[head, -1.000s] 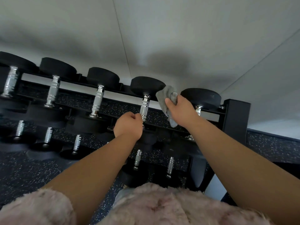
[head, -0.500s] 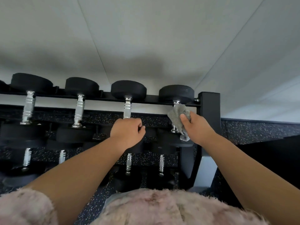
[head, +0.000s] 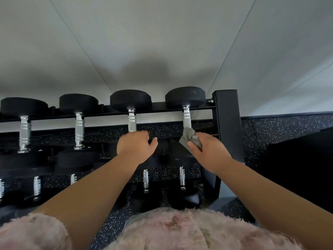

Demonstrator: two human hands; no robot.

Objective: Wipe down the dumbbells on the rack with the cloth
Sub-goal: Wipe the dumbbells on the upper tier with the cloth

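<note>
Pink fuzzy garment (head: 180,230) nearest. Left hand (head: 134,146): fingers curled at near end of third dumbbell (head: 132,121) handle; grip not discernible. Right hand (head: 210,152) bunches grey cloth (head: 189,138) against near handle end of rightmost dumbbell (head: 186,117), top row. Rack post (head: 228,123) just right.

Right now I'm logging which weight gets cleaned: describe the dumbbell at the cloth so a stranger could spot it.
Find the black rack's upright post at its right end. On the top shelf, the dumbbell right beside that post is the one. Alone among its neighbours, its chrome handle meets the grey cloth that the right hand grips.
</note>
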